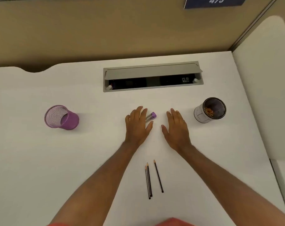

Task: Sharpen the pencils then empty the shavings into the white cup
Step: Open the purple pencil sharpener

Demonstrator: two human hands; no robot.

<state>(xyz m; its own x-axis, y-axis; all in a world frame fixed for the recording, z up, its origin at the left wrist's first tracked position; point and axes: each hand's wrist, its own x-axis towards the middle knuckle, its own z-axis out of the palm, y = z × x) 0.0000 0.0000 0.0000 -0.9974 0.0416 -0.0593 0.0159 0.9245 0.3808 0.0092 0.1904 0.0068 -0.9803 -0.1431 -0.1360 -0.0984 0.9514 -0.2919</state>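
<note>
Three dark pencils [152,179] lie near the front of the white desk [89,152], tips pointing away from me; two touch side by side, the third lies a little to their right. A clear tube sharpener with a purple cap [151,116] lies on the desk beside the fingers of my left hand [137,126], partly under them. My left hand rests flat with fingers apart. My right hand [176,128] also lies flat and open, just right of the sharpener, holding nothing. A white mesh cup [209,110] with orange shavings inside stands at the right.
A purple mesh cup [61,117] stands at the left of the desk. A grey cable tray with its lid raised [152,76] is set into the desk at the back. A tan partition rises behind, and a white panel closes the right side.
</note>
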